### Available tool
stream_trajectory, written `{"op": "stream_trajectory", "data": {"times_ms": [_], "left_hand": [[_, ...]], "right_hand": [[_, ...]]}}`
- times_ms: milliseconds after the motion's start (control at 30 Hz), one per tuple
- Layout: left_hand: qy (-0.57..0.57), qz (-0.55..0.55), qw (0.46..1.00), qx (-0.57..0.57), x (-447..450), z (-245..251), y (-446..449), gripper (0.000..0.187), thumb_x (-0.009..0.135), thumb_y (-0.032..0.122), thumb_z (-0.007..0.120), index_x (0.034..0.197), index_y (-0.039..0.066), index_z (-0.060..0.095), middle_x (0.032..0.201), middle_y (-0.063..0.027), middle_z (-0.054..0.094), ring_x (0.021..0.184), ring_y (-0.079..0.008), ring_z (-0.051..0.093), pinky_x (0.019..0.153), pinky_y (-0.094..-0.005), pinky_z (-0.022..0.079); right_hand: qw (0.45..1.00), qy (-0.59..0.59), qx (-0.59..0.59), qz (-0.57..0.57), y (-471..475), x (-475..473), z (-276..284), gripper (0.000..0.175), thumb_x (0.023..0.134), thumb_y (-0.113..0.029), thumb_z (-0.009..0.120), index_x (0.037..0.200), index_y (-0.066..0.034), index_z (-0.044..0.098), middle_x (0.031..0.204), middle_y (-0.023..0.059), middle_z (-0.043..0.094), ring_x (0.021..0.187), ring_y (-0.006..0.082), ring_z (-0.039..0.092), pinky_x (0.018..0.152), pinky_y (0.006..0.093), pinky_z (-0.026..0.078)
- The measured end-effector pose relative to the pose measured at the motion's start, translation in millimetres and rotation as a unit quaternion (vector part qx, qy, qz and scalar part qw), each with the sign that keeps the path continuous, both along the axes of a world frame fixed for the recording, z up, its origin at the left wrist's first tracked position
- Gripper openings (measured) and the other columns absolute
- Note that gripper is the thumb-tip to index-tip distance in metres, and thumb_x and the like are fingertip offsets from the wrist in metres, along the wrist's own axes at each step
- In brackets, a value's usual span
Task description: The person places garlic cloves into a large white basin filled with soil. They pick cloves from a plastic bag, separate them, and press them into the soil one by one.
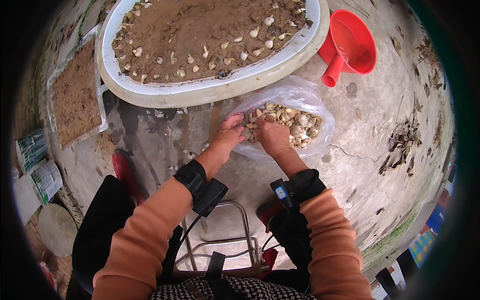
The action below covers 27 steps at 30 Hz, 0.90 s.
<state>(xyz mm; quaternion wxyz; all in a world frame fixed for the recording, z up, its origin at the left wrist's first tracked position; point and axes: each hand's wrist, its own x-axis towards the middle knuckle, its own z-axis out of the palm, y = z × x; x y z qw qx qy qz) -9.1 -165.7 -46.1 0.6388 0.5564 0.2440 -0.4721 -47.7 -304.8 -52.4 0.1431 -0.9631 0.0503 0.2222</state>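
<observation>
A clear plastic bag [300, 90] lies open on the concrete, holding loose garlic cloves [287, 114] and a few whole garlic bulbs [301, 119]. My left hand [228, 132] is at the bag's left rim, fingers somewhat spread; whether it grips the plastic is unclear. Among the cloves, on the left side of the heap, my right hand [273, 134] reaches down with its fingers bent and the tips hidden. Beyond the bag stands an oval white basin [210, 92] filled with wet brown soil [176, 33]. Several garlic cloves [205, 51] stick up from that soil near the rim.
A red plastic dipper [352, 41] with water stands right of the basin. At the left is a rectangular soil-filled container [77, 93], with printed tins [45, 182] nearby. Dry leaves [399, 146] litter the right side. A metal-tube seat frame [240, 213] is between my legs.
</observation>
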Motion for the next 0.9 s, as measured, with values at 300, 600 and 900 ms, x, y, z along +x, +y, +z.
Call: {"op": "stream_trajectory", "data": {"times_ms": [300,600,900], "left_hand": [[0.001,-0.042,0.999,-0.027,1.5,5.1,-3.4,0.033,0.085,0.010,0.048,0.117,0.005,0.044,0.114,-0.0084,0.048,0.105,-0.0176,0.046,0.086,-0.0301,0.040],[0.014,0.030,0.996,-0.085,-3.2,-7.1,0.9,0.020,0.084,0.014,0.053,0.100,0.003,0.055,0.093,-0.0045,0.058,0.082,-0.0121,0.056,0.073,-0.0244,0.046],[0.016,0.033,0.990,-0.136,-5.6,1.9,-13.5,0.018,0.080,0.010,0.058,0.096,0.004,0.056,0.087,-0.0037,0.059,0.074,-0.0092,0.054,0.067,-0.0206,0.045]], "right_hand": [[0.945,0.016,0.255,-0.205,-6.5,0.4,6.0,0.016,0.073,-0.017,0.061,0.084,-0.0043,0.059,0.073,0.0071,0.060,0.063,0.0173,0.057,0.057,0.0296,0.045],[0.854,-0.011,0.390,-0.344,-48.6,2.3,18.7,0.013,0.074,-0.008,0.061,0.086,-0.0022,0.061,0.072,0.0041,0.060,0.064,0.0092,0.053,0.059,0.0225,0.043],[0.993,-0.051,0.048,-0.094,-67.7,-0.1,9.7,0.024,0.065,-0.019,0.064,0.087,-0.0103,0.057,0.087,0.0088,0.056,0.079,0.0275,0.056,0.068,0.0371,0.044]]}}
